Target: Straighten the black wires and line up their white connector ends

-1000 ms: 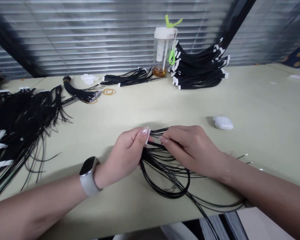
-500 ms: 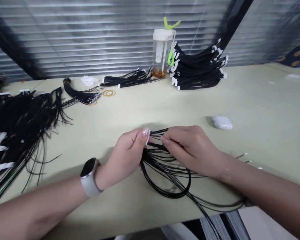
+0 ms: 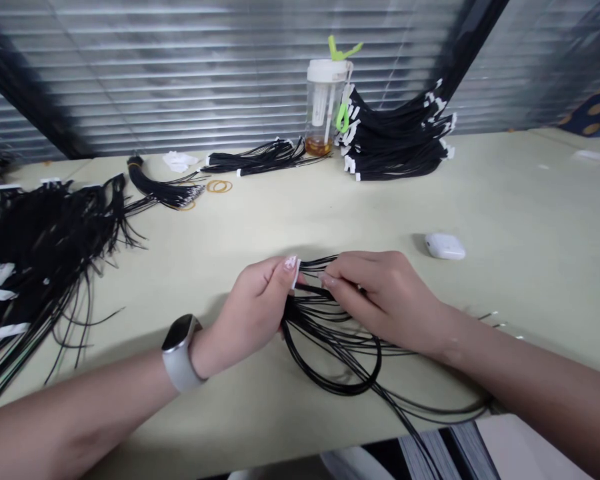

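Observation:
My left hand (image 3: 260, 310) pinches a white connector (image 3: 297, 274) between thumb and fingers, at the end of a bundle of thin black wires (image 3: 330, 340). To its right, my right hand (image 3: 380, 293) is closed on some of the black wires close to the connector. Its fingertips hide exactly how many wires they grip. Part of the bundle hangs in a loop below my hands, and loose ends trail toward the table's front edge. A few bare metal tips (image 3: 500, 325) show beyond my right forearm.
A heap of black wire harnesses (image 3: 50, 247) lies at the left. Along the back are a tied wire bundle (image 3: 155, 187), rubber bands (image 3: 219, 187), a clear bottle (image 3: 323, 107) and a stack of harnesses (image 3: 395, 137). A white earbud case (image 3: 445, 246) sits right of centre.
Both hands keep nearly the same place and grip. My right fingertips have shifted very slightly left along the wires.

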`<state>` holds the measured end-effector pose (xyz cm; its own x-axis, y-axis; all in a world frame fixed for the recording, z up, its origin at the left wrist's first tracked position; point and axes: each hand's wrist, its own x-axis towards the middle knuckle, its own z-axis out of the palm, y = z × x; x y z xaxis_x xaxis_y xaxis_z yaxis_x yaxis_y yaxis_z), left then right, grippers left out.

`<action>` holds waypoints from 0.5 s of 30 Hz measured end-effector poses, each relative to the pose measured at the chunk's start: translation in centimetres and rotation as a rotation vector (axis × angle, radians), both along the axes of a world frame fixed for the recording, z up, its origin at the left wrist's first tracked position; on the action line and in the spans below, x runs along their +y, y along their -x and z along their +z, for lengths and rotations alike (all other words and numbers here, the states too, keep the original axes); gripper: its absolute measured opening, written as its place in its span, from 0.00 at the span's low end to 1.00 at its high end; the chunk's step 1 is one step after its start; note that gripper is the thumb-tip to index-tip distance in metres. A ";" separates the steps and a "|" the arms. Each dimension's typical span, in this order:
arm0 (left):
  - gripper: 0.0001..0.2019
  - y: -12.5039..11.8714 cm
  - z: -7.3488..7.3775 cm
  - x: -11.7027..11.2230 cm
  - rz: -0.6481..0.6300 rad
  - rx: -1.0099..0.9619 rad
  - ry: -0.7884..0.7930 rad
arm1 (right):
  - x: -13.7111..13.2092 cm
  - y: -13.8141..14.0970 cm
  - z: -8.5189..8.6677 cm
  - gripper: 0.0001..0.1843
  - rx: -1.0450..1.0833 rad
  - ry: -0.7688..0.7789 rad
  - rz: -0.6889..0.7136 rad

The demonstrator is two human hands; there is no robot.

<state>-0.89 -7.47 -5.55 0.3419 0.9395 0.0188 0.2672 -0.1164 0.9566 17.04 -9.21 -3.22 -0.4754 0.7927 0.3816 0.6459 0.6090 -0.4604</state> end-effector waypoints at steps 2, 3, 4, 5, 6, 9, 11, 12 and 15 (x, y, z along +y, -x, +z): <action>0.20 0.0 0.0 -0.1 0.002 0.014 -0.009 | 0.0 0.0 -0.1 0.09 -0.007 -0.007 0.014; 0.20 0.0 0.1 -0.1 -0.002 0.027 -0.019 | 0.0 0.1 -0.2 0.09 -0.006 -0.008 0.016; 0.20 0.0 0.2 -0.2 -0.012 0.043 -0.032 | 0.1 0.1 -0.3 0.09 -0.006 -0.008 0.016; 0.20 0.0 0.3 -0.2 -0.024 0.060 -0.050 | 0.1 0.1 -0.4 0.09 -0.007 -0.008 0.014; 0.19 -0.1 0.4 -0.3 -0.037 0.077 -0.069 | 0.1 0.2 -0.5 0.09 -0.008 -0.009 0.013; 0.19 -0.1 0.5 -0.3 -0.047 0.108 -0.104 | 0.2 0.3 -0.8 0.09 0.002 -0.024 0.003; 0.18 -0.1 0.5 -0.2 -0.042 0.105 -0.111 | 0.2 0.4 -0.9 0.09 0.020 -0.038 -0.009; 0.18 -0.1 0.4 -0.1 -0.046 0.102 -0.111 | 0.2 0.5 -0.9 0.09 0.029 -0.044 -0.016; 0.18 -0.2 0.3 0.0 -0.066 0.093 -0.096 | 0.1 0.6 -1.0 0.09 0.049 -0.060 -0.041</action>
<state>-0.72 -7.51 -5.30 0.4077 0.9102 0.0730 0.3432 -0.2268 0.9115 16.49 -9.09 -4.27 -0.4226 0.7860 0.4512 0.6487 0.6100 -0.4551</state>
